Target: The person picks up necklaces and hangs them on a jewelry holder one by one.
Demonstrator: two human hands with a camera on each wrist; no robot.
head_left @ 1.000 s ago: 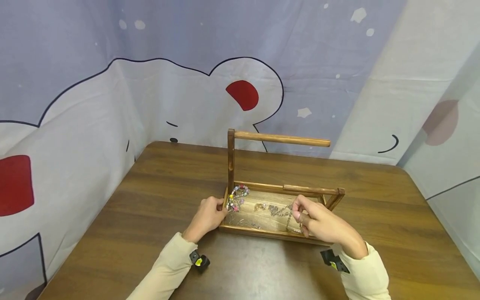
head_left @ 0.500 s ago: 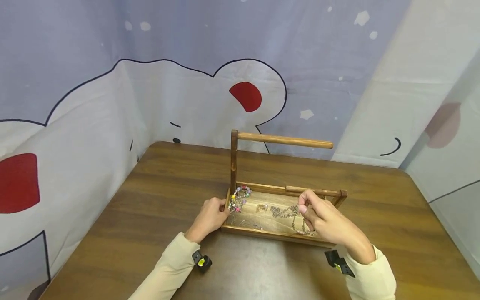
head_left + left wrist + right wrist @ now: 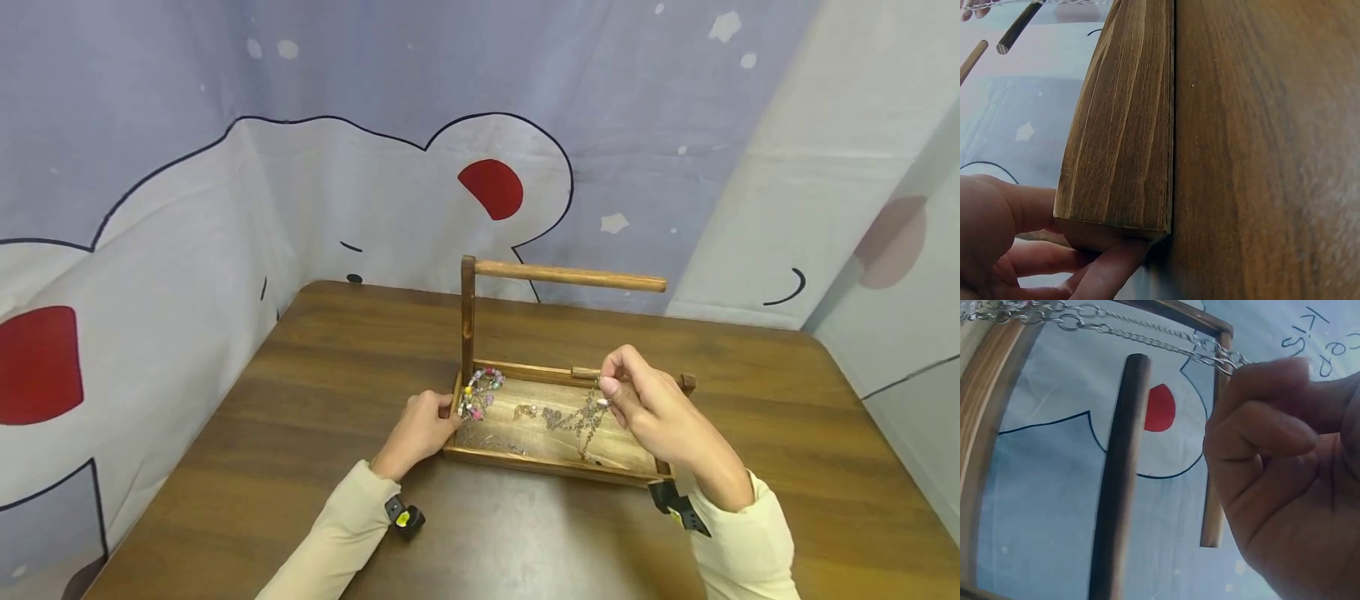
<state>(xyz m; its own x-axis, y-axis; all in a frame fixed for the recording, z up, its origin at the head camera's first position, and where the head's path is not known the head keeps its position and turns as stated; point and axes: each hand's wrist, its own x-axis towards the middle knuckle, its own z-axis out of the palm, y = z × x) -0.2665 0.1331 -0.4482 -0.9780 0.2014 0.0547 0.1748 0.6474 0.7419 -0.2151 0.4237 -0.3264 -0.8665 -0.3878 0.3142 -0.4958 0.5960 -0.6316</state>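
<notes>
My right hand [image 3: 660, 421] pinches a silver chain [image 3: 588, 423] between thumb and forefinger above the right half of a wooden jewelry stand's tray [image 3: 540, 464]. Part of the chain hangs down and part lies on the tray floor. In the right wrist view, two strands of the chain [image 3: 1110, 330] run taut from the fingertips. At the tray's left end my left hand [image 3: 420, 429] grips the end wall. The left wrist view has its fingers [image 3: 1110, 269] around the tray's corner. A colorful beaded bracelet [image 3: 476, 396] lies inside near that hand.
A tall post carries a long wooden bar [image 3: 570, 274] over the back of the tray. A lower bar [image 3: 585, 372] is partly hidden behind my right hand. Small gold jewelry [image 3: 525, 411] and thin silver pieces [image 3: 517, 449] lie in the tray. A printed curtain [image 3: 360, 192] hangs behind the table [image 3: 352, 358].
My right hand has risen and shifted a little to the right, lifting more of the silver chain off the tray. My left hand keeps its grip on the tray's end.
</notes>
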